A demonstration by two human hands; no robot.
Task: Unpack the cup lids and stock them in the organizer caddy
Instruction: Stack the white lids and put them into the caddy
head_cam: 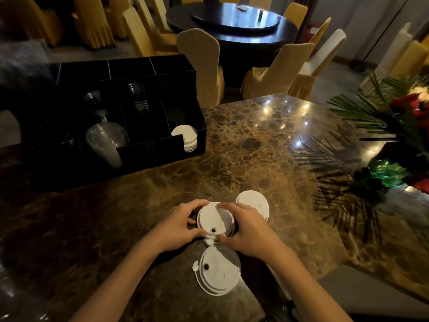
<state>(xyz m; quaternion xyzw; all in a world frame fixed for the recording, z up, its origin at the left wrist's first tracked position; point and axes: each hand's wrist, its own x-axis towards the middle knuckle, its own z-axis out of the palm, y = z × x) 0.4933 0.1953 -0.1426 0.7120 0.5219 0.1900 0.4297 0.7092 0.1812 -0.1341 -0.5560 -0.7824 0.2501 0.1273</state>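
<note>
Marble table (267, 140), banquet room behind; black organizer caddy (183, 73) at far left, white lid stack (186, 138) in its right front compartment; left hand (180, 225) and right hand (247, 231) both curl around lid pile (212, 218); loose lids (219, 274) nearer, another lid (254, 202) just beyond.

Far lid (254, 202) half behind right hand (249, 231)

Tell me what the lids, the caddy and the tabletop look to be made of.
Lids: thin white moulded plastic, matte, judging by the ridged rims and punched sip hole. Caddy: black with thin flat dividers, probably plastic or acrylic; too dark to tell. Tabletop: polished brown marble or a marble-look surface, veined and mirroring the lights.
</note>
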